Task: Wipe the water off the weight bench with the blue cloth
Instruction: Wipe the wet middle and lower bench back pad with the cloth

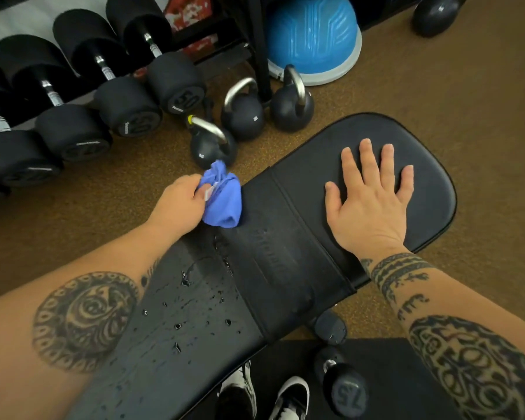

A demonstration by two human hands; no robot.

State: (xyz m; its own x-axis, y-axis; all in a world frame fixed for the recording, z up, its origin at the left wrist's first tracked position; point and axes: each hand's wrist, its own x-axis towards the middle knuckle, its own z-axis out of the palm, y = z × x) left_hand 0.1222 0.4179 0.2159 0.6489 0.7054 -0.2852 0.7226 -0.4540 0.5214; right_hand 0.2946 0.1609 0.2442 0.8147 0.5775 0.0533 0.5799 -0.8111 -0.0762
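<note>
A black padded weight bench (288,237) runs from the lower left to the upper right. Water drops and a small puddle (191,298) lie on its lower pad. My left hand (179,204) grips a bunched blue cloth (223,197) at the bench's left edge, just above the wet patch. My right hand (370,195) rests flat with fingers spread on the upper seat pad, holding nothing.
Three kettlebells (243,113) stand on the brown floor just beyond the cloth. A rack of black dumbbells (82,92) fills the upper left. A blue balance dome (312,37) sits at the top. A dumbbell (343,386) and my shoes (264,395) are under the bench.
</note>
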